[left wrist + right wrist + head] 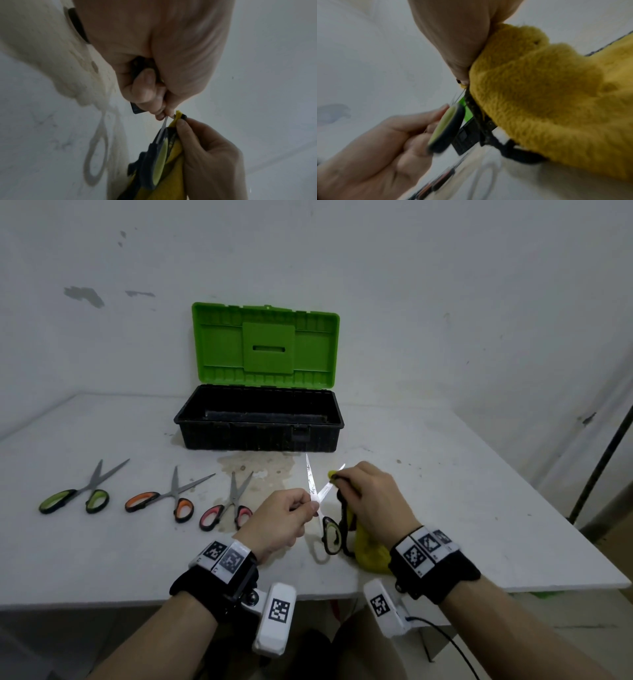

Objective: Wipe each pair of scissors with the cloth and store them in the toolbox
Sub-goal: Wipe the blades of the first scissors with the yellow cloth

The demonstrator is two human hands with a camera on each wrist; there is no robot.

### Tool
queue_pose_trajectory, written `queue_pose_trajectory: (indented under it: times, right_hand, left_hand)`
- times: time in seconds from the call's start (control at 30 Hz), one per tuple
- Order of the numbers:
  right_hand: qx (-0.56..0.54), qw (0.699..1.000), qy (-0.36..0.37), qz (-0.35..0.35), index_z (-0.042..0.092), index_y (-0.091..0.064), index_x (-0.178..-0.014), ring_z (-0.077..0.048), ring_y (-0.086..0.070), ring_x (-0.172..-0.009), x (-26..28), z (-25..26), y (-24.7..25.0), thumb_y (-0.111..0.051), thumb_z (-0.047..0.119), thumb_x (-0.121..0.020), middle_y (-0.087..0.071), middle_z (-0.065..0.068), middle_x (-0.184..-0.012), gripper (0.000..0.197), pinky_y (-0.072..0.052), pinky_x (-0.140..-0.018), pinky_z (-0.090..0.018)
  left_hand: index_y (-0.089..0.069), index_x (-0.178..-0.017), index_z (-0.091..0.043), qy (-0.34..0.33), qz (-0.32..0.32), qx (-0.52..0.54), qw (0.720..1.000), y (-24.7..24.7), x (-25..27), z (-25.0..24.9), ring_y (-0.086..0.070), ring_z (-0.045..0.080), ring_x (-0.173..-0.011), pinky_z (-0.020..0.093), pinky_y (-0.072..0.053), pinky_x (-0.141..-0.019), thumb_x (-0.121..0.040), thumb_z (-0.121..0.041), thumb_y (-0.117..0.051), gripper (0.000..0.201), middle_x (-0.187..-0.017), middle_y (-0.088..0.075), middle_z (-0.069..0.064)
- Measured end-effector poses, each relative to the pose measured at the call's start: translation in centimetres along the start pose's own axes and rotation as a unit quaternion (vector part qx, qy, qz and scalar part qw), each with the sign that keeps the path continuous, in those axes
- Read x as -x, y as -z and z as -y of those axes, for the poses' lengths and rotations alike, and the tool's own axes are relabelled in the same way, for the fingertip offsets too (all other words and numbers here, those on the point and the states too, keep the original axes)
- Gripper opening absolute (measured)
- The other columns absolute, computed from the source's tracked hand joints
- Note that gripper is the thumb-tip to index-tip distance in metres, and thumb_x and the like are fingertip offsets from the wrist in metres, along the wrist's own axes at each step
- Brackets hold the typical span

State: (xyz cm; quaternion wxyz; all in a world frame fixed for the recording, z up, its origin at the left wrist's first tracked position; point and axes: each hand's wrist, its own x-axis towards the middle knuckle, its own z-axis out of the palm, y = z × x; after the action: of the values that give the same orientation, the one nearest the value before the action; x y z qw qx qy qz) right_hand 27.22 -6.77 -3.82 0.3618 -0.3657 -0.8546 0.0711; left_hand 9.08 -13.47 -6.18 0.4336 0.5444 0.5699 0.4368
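A pair of scissors with black and yellow-green handles (331, 534) hangs open above the table, blades pointing away. My left hand (312, 505) pinches one blade (163, 125) near the pivot. My right hand (337, 479) grips a yellow cloth (370, 553) wrapped round the other blade; only that blade's tip shows. The cloth (547, 94) bunches under my right palm and hangs down to the table. The toolbox (258, 436) stands open behind, with a black base and raised green lid (265, 345). Its floor looks bare.
Three more open scissors lie in a row on the left: green-handled (73, 499), orange-handled (161, 503) and pink-handled (226, 513). A brownish stain (257, 465) marks the table before the toolbox. The table's front edge runs just below my wrists.
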Motion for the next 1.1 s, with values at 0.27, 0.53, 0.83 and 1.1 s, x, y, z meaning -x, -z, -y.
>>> queue_pose_trajectory:
  times: [0.27, 0.53, 0.83, 1.1]
  right_hand:
    - [-0.006, 1.000, 0.027, -0.001, 0.015, -0.073, -0.102, -0.014, -0.060, -0.075, 0.7, 1.5, 0.8, -0.065, 0.020, -0.092, -0.062, 0.001, -0.087, 0.013, -0.051, -0.070, -0.026]
    - [0.017, 1.000, -0.023, -0.010, 0.015, -0.072, -0.098, -0.016, -0.059, -0.074, -0.1, 0.1, 0.8, -0.063, 0.025, -0.094, -0.062, 0.001, -0.084, 0.015, -0.052, -0.071, -0.029]
    - [0.007, 1.000, 0.011, 0.026, 0.015, -0.072, -0.096, -0.014, -0.060, -0.075, 0.7, 2.5, 0.8, -0.064, 0.023, -0.091, -0.064, 0.000, -0.086, 0.011, -0.052, -0.070, -0.027]
    - [0.043, 0.995, -0.085, 0.026, 0.012, -0.072, -0.093, -0.016, -0.057, -0.077, -0.8, 0.9, 1.4, -0.059, 0.025, -0.094, -0.062, -0.002, -0.085, 0.019, -0.050, -0.072, -0.032]
  left_hand:
    - [-0.058, -0.076, -0.012, -0.002, 0.000, 0.020, 1.000, -0.1, -0.2, -0.6, -0.037, 0.011, -0.047, 0.025, -0.028, -0.044, -0.100, -0.020, -0.055, 0.026, -0.061, -0.043, 0.000]
    - [-0.055, -0.073, -0.013, -0.014, 0.012, -0.018, 1.000, -0.2, 0.1, -0.7, -0.037, 0.011, -0.047, 0.024, -0.031, -0.042, -0.100, -0.021, -0.055, 0.029, -0.057, -0.044, -0.004]
    - [-0.054, -0.068, -0.019, -0.023, 0.002, -0.052, 0.998, 0.0, -0.1, -0.9, -0.038, 0.014, -0.049, 0.026, -0.031, -0.045, -0.099, -0.023, -0.057, 0.032, -0.058, -0.043, -0.003]
    - [-0.060, -0.077, -0.011, -0.072, -0.012, -0.235, 0.969, 0.7, -0.1, -1.5, -0.042, 0.009, -0.052, 0.017, -0.034, -0.049, -0.098, -0.026, -0.058, 0.026, -0.060, -0.051, -0.005]
